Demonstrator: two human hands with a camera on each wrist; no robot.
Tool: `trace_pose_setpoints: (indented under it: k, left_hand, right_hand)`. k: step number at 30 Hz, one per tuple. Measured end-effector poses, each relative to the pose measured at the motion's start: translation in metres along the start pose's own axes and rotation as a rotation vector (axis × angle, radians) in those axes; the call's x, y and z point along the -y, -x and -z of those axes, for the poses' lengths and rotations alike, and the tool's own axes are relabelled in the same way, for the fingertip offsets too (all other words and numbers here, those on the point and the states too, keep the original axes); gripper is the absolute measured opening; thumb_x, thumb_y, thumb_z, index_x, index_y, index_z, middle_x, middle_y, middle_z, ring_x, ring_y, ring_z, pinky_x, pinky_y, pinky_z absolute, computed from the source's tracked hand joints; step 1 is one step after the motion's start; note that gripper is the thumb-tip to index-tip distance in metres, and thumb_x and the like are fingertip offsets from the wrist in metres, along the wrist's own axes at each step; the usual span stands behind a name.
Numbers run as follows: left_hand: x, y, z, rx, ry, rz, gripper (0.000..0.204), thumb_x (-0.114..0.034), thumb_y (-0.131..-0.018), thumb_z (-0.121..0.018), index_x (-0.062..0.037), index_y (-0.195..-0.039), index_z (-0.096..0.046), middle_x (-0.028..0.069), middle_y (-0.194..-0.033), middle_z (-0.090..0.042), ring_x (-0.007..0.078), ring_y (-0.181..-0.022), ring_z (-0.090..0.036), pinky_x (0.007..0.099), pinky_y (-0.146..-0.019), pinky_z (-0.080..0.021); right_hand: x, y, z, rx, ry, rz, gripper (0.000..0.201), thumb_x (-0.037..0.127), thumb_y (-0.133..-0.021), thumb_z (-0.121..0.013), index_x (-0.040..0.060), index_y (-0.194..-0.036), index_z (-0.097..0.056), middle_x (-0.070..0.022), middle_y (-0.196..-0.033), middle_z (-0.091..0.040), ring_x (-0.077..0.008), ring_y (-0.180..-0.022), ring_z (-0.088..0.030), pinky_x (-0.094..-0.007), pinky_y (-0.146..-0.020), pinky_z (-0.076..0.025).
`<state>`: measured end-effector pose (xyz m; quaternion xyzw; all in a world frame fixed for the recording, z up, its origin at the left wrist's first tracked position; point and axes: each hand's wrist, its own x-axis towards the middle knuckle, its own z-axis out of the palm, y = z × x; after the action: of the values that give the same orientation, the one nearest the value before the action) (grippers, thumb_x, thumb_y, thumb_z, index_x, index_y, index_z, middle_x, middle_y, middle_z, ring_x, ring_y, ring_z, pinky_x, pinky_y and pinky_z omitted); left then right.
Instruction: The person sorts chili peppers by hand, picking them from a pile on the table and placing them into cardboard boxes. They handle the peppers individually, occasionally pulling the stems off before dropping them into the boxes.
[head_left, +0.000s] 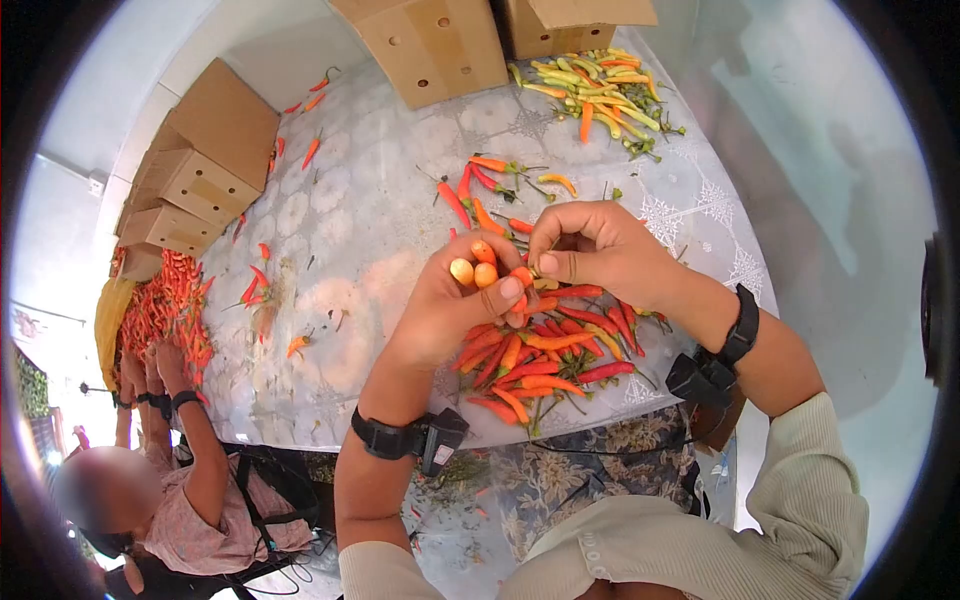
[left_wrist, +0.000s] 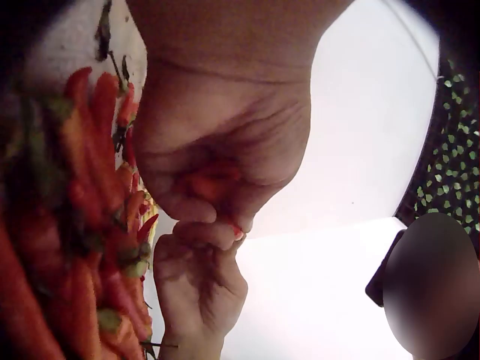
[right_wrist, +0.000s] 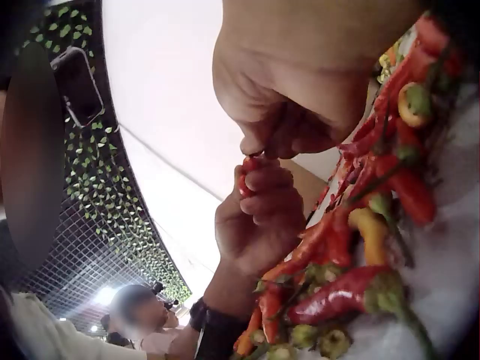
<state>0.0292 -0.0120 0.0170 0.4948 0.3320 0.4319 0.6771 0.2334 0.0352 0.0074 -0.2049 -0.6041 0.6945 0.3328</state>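
Note:
Several orange and red peppers [head_left: 485, 274] are gripped in the left hand [head_left: 437, 305], their rounded ends showing between the fingers. The right hand [head_left: 600, 255] pinches at the end of one of them with thumb and forefinger, close against the left fingertips. In the right wrist view a red pepper [right_wrist: 247, 184] shows in the left hand [right_wrist: 259, 217], just below the right hand [right_wrist: 300, 90]. A pile of red and orange peppers [head_left: 545, 350] with green stems lies under and beside both hands. What the right fingertips hold is too small to tell.
Yellow-green peppers [head_left: 600, 90] lie at the back right beside cardboard boxes [head_left: 430, 50]. More boxes [head_left: 205, 185] and a large red heap [head_left: 165, 310] are at the left, where another person [head_left: 200, 480] reaches in. Loose peppers dot the patterned tablecloth [head_left: 340, 220].

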Motion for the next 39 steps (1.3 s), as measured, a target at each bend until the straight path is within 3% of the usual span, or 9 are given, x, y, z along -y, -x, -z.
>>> trace_pose_setpoints:
  k: [3, 6, 15, 18, 21, 24, 30, 36, 39]
  left_hand:
    - [0.003, 0.000, 0.002, 0.025, -0.038, -0.031, 0.022, -0.016, -0.085, -0.068, -0.0029, -0.092, -0.053, 0.0045, -0.078, -0.058, 0.0106, -0.064, -0.057, 0.0231, -0.057, -0.049]
    - [0.000, 0.005, 0.004, 0.083, -0.054, -0.040, 0.025, -0.019, -0.085, -0.068, -0.0031, -0.094, -0.052, 0.0052, -0.077, -0.058, 0.0110, -0.064, -0.056, 0.0233, -0.056, -0.048]
    - [-0.003, 0.002, 0.019, -0.153, 0.306, -0.116, 0.019, -0.005, -0.087, -0.062, -0.0066, -0.102, -0.050, 0.0018, -0.091, -0.054, 0.0110, -0.081, -0.052, 0.0198, -0.057, -0.043]
    - [0.001, -0.001, 0.032, -0.176, 0.428, -0.095, 0.018, -0.004, -0.086, -0.061, -0.0067, -0.103, -0.053, 0.0016, -0.087, -0.055, 0.0120, -0.080, -0.055, 0.0211, -0.057, -0.043]
    - [0.002, -0.001, 0.033, -0.196, 0.468, -0.068, 0.017, -0.005, -0.089, -0.058, -0.0063, -0.105, -0.053, 0.0041, -0.093, -0.057, 0.0136, -0.083, -0.057, 0.0206, -0.056, -0.046]
    - [0.000, 0.002, 0.030, -0.244, 0.446, -0.048, 0.018, -0.006, -0.092, -0.053, -0.0053, -0.109, -0.051, 0.0071, -0.102, -0.056, 0.0156, -0.089, -0.057, 0.0201, -0.057, -0.051]
    - [-0.003, -0.002, 0.025, -0.319, 0.447, -0.010, 0.023, -0.007, -0.091, -0.055, -0.0045, -0.114, -0.051, 0.0065, -0.100, -0.056, 0.0126, -0.083, -0.056, 0.0192, -0.055, -0.048]
    - [0.002, -0.002, 0.026, -0.226, 0.310, 0.000, 0.023, -0.005, -0.087, -0.060, -0.0052, -0.109, -0.052, 0.0035, -0.087, -0.054, 0.0082, -0.069, -0.051, 0.0166, -0.051, -0.042]
    - [0.004, -0.003, 0.023, -0.241, 0.233, 0.002, 0.025, -0.004, -0.085, -0.064, -0.0056, -0.107, -0.053, 0.0026, -0.082, -0.054, 0.0080, -0.066, -0.051, 0.0168, -0.051, -0.041]
  right_hand:
    - [0.000, 0.001, -0.002, -0.068, 0.088, 0.062, 0.014, 0.014, -0.085, -0.067, 0.0026, -0.093, -0.063, 0.0009, -0.085, -0.061, -0.0063, -0.077, -0.053, -0.0233, -0.071, -0.045]
    - [0.012, 0.000, 0.013, -0.343, -0.181, -0.061, 0.010, 0.014, -0.086, -0.065, 0.0060, -0.091, -0.061, 0.0022, -0.083, -0.056, -0.0063, -0.075, -0.049, -0.0215, -0.070, -0.041]
    - [0.017, 0.002, 0.087, -1.312, 0.458, 0.521, 0.027, 0.002, -0.077, -0.066, 0.0055, -0.103, -0.064, -0.0023, -0.095, -0.065, -0.0133, -0.090, -0.057, -0.0307, -0.085, -0.044]
    - [0.020, 0.001, 0.071, -1.264, 0.802, 0.474, 0.028, -0.001, -0.075, -0.064, 0.0086, -0.101, -0.065, -0.0034, -0.103, -0.066, -0.0151, -0.094, -0.059, -0.0310, -0.088, -0.044]
    - [0.010, -0.001, 0.063, -0.683, 0.641, 0.209, 0.026, 0.002, -0.076, -0.064, 0.0105, -0.100, -0.065, -0.0056, -0.106, -0.065, -0.0208, -0.094, -0.060, -0.0337, -0.088, -0.044]
    - [0.004, 0.000, 0.047, -0.400, 1.007, 0.237, 0.022, 0.005, -0.077, -0.064, 0.0091, -0.099, -0.066, -0.0083, -0.103, -0.064, -0.0262, -0.097, -0.058, -0.0365, -0.088, -0.044]
    - [-0.010, -0.005, 0.041, -0.154, 1.294, 0.429, 0.017, 0.007, -0.076, -0.066, 0.0078, -0.093, -0.066, -0.0081, -0.105, -0.061, -0.0294, -0.105, -0.052, -0.0391, -0.089, -0.043]
    - [-0.002, -0.005, 0.036, -0.143, 1.260, 0.351, 0.010, 0.012, -0.077, -0.066, 0.0063, -0.085, -0.064, -0.0075, -0.106, -0.061, -0.0295, -0.103, -0.053, -0.0401, -0.087, -0.043]
    - [0.006, -0.005, 0.031, -0.228, 1.213, 0.470, 0.010, 0.013, -0.078, -0.066, 0.0060, -0.084, -0.063, -0.0074, -0.098, -0.063, -0.0290, -0.098, -0.055, -0.0407, -0.085, -0.042]
